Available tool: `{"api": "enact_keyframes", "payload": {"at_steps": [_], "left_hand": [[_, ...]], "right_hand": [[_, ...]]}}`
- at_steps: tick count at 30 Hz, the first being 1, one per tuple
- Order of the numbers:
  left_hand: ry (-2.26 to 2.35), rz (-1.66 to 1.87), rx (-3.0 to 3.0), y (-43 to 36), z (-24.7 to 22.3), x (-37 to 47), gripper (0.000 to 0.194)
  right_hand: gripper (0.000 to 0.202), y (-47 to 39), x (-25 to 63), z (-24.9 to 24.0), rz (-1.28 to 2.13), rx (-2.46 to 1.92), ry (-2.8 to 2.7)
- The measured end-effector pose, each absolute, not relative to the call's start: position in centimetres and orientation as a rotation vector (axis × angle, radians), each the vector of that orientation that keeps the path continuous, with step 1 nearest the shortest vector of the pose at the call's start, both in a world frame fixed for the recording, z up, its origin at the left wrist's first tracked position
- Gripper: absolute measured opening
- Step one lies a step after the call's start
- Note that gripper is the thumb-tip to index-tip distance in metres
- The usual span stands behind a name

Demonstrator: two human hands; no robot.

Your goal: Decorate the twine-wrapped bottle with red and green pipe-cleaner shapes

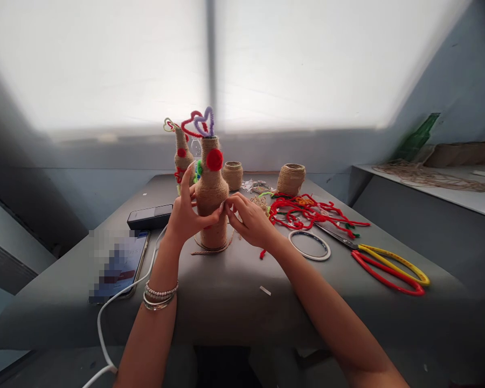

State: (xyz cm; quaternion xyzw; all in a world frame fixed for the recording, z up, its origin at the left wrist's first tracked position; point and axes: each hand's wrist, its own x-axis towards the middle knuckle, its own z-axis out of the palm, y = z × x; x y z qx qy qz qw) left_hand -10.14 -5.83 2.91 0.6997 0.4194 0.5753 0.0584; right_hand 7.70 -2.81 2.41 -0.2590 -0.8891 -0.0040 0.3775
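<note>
1. Head view: saw a tall, tan, twine-wrapped bottle (212, 188) standing upright on a smooth dark-grey table (234, 291), between both hands.
2. Steadied the bottle from its left with the bare left hand (180, 216), thumb laid across its front, other fingers partly hidden behind it.
3. Touched the bottle's right side with the bare right hand (250, 218), fingertips bunched near the left thumb; could not tell whether pinching a strand or merely pressing the wrap.
4. Judged probably stiff beneath the twine and moderately heavy, though unable to see the inner material; likely easy to tip, being tall and slim.
5. Expected little slipping on such coarse winding, but possible shifting of coils under sideways rubbing.
6. Seemed best gripped round the bottle's wide middle, clear of the fuzzy red pompom (214, 160) on its neck and the purple heart-shaped pipe cleaner (211, 121) at its top, both likely soft and easily disturbed.
7. Noticed a loose tan strand of twine (204, 253) by the bottle's foot, liable to snag.
</note>
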Motion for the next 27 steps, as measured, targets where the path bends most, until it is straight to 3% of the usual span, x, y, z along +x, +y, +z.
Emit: {"api": "enact_keyframes", "payload": {"at_steps": [27], "left_hand": [[1.367,1.814,2.189,-5.82,2.66,-9.92,0.100]], "right_hand": [[0.007,-2.71,7.71,2.22,0.017,-0.654,-2.281]]}}
